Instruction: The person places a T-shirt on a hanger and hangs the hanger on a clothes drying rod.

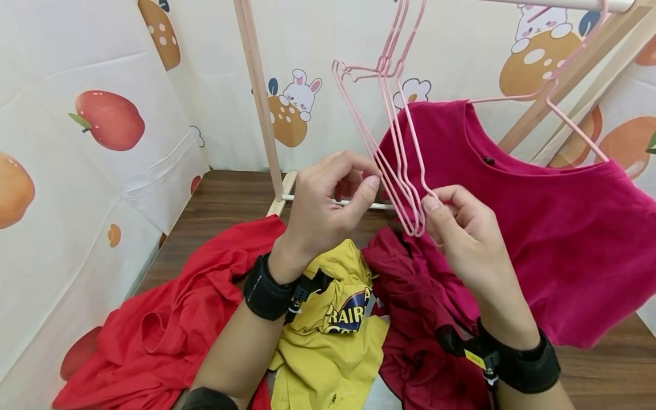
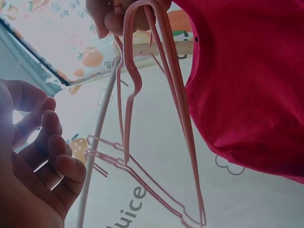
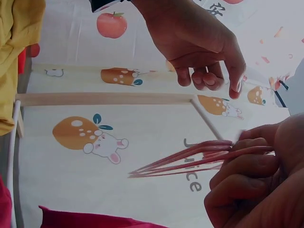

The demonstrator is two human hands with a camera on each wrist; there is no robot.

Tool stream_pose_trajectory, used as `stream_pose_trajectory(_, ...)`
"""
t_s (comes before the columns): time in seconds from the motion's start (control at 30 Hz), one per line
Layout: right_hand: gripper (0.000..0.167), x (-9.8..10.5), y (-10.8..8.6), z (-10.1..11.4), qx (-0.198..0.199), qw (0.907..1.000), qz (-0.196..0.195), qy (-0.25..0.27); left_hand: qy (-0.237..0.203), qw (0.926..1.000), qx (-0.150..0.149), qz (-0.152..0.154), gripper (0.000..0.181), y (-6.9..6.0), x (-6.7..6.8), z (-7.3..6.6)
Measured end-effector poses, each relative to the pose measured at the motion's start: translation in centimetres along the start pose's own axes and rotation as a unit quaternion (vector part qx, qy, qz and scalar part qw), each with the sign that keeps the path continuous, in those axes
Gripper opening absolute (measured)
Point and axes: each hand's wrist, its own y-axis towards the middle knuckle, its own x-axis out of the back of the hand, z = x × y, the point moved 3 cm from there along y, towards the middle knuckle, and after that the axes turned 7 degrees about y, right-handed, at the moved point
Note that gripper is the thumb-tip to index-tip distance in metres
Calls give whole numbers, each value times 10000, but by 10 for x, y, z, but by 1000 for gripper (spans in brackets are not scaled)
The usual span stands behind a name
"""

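Several pink wire hangers hang bunched from the rack, their corners pointing down. My right hand pinches the lower corner of the nearest one between thumb and fingers; the right wrist view also shows that hand around the pink wires. Just left of the bunch is my left hand, its fingers bent loosely; the left wrist view shows that hand apart from the hangers with nothing in it. To the right, a magenta shirt hangs on another pink hanger.
Red, yellow and dark red clothes lie heaped on the brown wooden surface. A wooden rack post stands behind, left of the hangers, and a white rail crosses the top right. Printed cloth hangs around.
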Motion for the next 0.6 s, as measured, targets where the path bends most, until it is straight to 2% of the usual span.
stream_pose_trajectory(0.13,37,1,3,-4,143,9984,-141,-536,15,10000,3,39,13,-1,-1,1)
stream_pose_trajectory(0.27,42,0,4,-6,429,9975,-370,-416,15,10000,21,70,12,-1,-1,1)
stream_pose_trajectory(0.47,46,-1,4,-5,632,9943,-824,-231,13,10000,-5,85,13,-1,-1,-1)
stream_pose_trajectory(0.6,46,4,4,0,891,9914,-961,25,1,9999,-44,112,13,-1,-1,-2)
